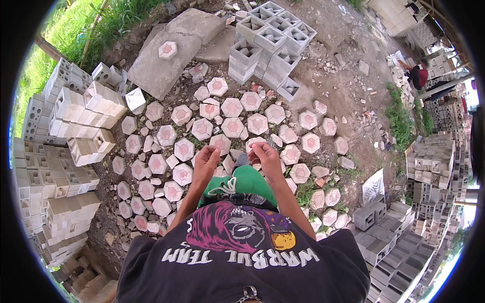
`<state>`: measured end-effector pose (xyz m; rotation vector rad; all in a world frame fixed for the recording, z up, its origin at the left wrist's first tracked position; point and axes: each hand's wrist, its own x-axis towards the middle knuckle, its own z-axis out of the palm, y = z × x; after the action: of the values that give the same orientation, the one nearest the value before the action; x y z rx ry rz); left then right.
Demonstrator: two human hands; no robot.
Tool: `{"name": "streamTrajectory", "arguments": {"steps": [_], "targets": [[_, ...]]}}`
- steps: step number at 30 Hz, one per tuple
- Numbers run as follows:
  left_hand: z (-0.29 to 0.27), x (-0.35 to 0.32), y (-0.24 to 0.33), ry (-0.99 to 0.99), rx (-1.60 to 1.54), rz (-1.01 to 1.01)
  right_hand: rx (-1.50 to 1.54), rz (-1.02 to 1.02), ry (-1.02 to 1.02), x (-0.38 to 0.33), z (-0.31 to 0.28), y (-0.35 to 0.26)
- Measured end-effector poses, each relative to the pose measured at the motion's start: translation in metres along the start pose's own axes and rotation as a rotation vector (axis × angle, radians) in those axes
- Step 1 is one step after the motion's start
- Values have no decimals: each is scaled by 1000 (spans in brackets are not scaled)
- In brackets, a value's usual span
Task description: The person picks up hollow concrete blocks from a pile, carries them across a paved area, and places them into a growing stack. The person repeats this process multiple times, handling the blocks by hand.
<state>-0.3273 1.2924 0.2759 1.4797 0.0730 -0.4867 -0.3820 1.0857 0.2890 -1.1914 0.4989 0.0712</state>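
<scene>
My left hand [207,158] is raised over the ground in front of my green shorts [237,183], its fingers curled in and nothing visible in them. Level with it, my right hand [265,155] has fingers bent toward the thumb, and no object shows there either. A gap separates the two hands. Beneath and around them lie hexagonal paving blocks with pinkish centres; one block [221,143] is beside my left fingertips, and another block [256,143] is partly covered by my right fingers.
Grey hollow blocks [270,43] are stacked ahead, near a broken concrete slab [164,63] carrying one hexagonal block [167,50]. Paler block stacks [76,116] line the left; more blocks [386,230] stand at right. Far right, a person [418,77] in red is low down.
</scene>
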Motion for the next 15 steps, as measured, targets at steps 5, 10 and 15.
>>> {"name": "streamTrajectory", "arguments": {"steps": [5, 10, 15], "targets": [[29, 63, 26, -7, -25, 11, 2, -13, 16, 58, -23, -31], [50, 110, 40, -45, -16, -14, 13, 16, 28, 99, -33, -44], [61, 168, 51, -101, 11, -40, 58, 65, 62, 148, -34, -56]]}}
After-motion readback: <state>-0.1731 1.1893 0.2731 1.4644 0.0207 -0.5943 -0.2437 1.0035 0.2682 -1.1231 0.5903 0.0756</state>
